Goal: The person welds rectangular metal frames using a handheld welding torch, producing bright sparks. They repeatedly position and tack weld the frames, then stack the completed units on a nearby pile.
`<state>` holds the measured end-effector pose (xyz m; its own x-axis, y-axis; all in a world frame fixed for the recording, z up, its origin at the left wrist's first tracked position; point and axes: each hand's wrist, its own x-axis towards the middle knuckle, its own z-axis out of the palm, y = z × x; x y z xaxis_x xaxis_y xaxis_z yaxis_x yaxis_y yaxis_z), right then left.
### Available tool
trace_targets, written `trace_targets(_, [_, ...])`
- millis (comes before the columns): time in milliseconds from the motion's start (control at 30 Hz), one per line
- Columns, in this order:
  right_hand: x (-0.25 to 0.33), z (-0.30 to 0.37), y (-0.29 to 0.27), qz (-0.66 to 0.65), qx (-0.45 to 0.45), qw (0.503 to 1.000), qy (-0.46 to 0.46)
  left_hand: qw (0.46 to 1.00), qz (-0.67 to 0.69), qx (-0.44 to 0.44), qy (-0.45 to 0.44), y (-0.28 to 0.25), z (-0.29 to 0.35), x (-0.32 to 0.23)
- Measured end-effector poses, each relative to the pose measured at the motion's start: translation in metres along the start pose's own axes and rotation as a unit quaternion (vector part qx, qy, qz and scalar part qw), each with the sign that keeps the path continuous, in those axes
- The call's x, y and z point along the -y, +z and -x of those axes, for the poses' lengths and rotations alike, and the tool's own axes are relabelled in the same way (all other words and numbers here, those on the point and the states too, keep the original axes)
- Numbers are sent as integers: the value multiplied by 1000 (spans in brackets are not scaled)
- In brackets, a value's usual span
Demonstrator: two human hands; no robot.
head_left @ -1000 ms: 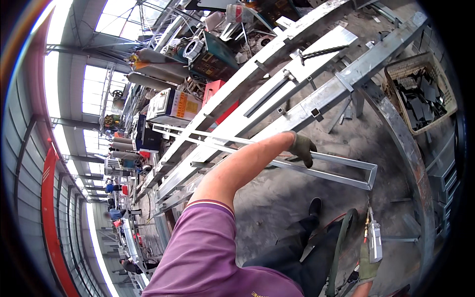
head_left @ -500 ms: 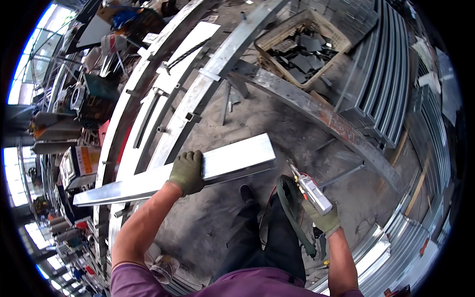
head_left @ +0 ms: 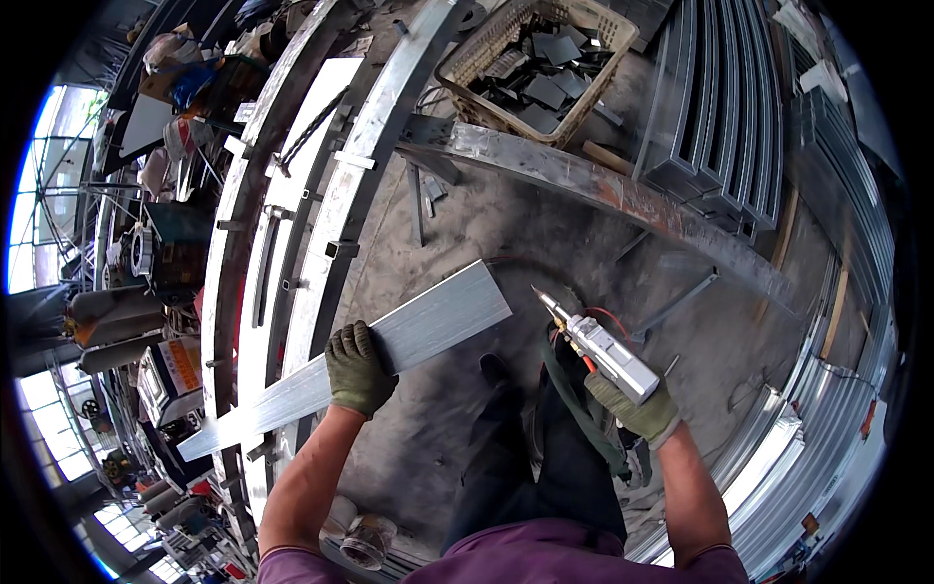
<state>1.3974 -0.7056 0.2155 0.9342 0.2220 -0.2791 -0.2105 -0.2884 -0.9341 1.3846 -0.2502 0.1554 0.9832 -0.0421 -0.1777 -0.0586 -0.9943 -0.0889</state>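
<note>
My left hand, in an olive-green glove, is closed around a long rectangular metal tube. One broad silvery face of the tube is turned up, and its far-left end reaches over the steel rails. In my gloved right hand is a white and silver welding gun with a slim pointed nozzle. The nozzle points up and left, a short way from the tube's right end and apart from it. A red lead loops beside the gun, and a dark green sleeved hose hangs below it, in front of my leg.
Long steel rails with short tube stubs run along the left. A rusty beam crosses ahead. Behind it stands a plastic crate of dark metal plates. Stacked metal profiles line the right. A bucket stands near my left elbow.
The tube has tilted, its right end rising relative to its left, and has rolled so its lower side no longer shows. My right hand has brought the welding gun slightly up. The view has shifted.
</note>
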Motion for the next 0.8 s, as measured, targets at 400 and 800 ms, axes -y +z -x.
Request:
trace_targets(400, [-1,-25,-24,-127,63,990,-21,962,115,247,1,-51,-37,11])
trace_targets(800, [-30,-63,-28,-151,125,979,-62,975,75,208,-13,-38,-30,5])
